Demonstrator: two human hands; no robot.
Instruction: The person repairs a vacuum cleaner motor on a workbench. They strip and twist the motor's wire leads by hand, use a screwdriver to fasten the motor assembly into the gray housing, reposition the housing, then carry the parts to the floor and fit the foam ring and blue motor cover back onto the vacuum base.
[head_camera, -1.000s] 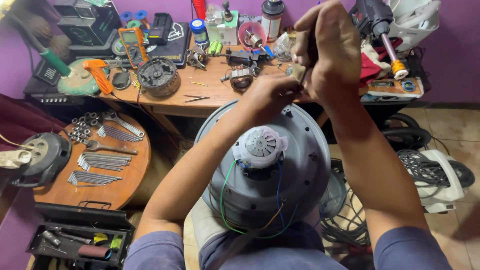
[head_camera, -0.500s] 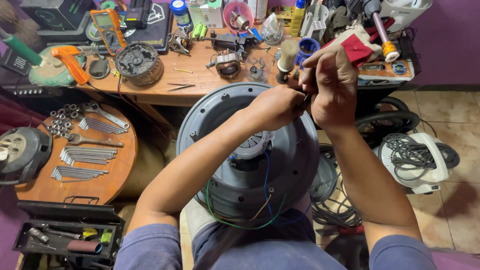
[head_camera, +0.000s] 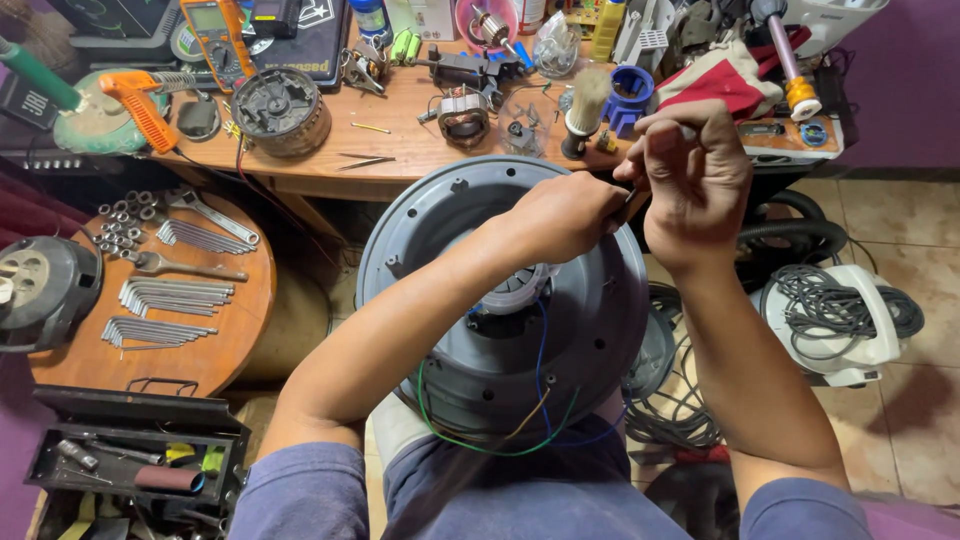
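While the person is sitting with a big grey round motor housing resting on their lap, both hands are working just above its far rim, at about one o'clock from the housing's centre. The left hand is curling into a loose fist, its fingertips pinching something small and brownish where it meets the other hand; what that small thing is, I cannot tell from here. The right hand is sitting just beside it at three o'clock, fingers bent and closing on the same small piece, so the two hands are touching at the fingertips.

Below the hands, at about seven o'clock, a white motor cap is showing in the middle of the housing, partly hidden under the left forearm. Green and blue wires are trailing from it down toward the person's shirt.

Beyond the hands, at twelve o'clock, a wooden workbench is carrying a round brush, a blue plastic ring and a red cloth. Off at nine o'clock a round wooden table is holding rows of wrenches, and at three o'clock a white machine with coiled grey cord is standing on the tiled floor.
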